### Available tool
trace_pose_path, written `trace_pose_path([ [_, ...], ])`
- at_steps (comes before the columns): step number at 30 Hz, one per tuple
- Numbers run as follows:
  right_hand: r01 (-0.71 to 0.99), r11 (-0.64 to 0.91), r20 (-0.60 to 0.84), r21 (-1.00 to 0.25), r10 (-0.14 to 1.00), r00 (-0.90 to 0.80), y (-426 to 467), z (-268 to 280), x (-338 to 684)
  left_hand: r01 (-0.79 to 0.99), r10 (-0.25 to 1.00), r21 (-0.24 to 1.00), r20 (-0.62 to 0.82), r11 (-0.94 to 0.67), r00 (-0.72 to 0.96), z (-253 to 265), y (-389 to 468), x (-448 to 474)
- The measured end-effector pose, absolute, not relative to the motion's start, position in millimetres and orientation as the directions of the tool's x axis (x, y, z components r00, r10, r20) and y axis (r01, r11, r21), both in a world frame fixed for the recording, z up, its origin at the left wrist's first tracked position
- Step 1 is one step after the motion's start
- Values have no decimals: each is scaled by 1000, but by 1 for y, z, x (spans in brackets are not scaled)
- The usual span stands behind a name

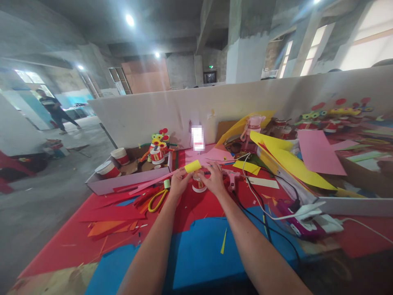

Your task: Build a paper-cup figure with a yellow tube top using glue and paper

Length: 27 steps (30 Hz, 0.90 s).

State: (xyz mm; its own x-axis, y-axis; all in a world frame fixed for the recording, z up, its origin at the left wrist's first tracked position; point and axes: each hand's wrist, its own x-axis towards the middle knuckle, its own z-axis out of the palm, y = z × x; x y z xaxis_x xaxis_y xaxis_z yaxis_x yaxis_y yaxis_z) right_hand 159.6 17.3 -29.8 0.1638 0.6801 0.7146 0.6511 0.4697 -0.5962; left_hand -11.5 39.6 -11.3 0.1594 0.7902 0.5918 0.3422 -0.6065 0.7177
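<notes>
Yellow paper roll [193, 166] is up b/w the 2 hands, just over a red & white cup [199, 185]. Can't tell if it sits on the cup or hangs in the air. L hand [179, 182] has its fingertips at the roll's left end; can't tell if they pinch it. R hand [215, 179] has its thumb & pointer curled near the right end; can't tell if they pinch anything.

If the fingers squeeze too hard, the roll could get squished, b/c it looks like thin paper. If they let go too soon, it could roll off or pop open. A bump from the R thumb could tip the cup.

Pink glue gun [233, 178] lies just right of the R hand. It might be hot, can't tell, so a finger sliding over could get an ouch. Black cord [255, 213] loops right of the R arm; if the elbow snags it, the gun could get yanked.

Left of the L hand: green roll [166, 184] & yellow loop [157, 202], close by. A wide L swing could knock them. Farther left, a funny toy [158, 148] stands in a box [132, 182]; looks safe, prob. too far to bump.
</notes>
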Motion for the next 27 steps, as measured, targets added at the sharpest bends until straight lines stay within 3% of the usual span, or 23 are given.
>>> trace_pose_path([
  [8,659,421,673,-624,718,179,20,-36,153,240,782,744,587,-623,210,-14,38,-9],
  [27,582,403,594,-707,785,177,18,-28,149,218,830,803,517,-555,208,-27,49,-20],
])
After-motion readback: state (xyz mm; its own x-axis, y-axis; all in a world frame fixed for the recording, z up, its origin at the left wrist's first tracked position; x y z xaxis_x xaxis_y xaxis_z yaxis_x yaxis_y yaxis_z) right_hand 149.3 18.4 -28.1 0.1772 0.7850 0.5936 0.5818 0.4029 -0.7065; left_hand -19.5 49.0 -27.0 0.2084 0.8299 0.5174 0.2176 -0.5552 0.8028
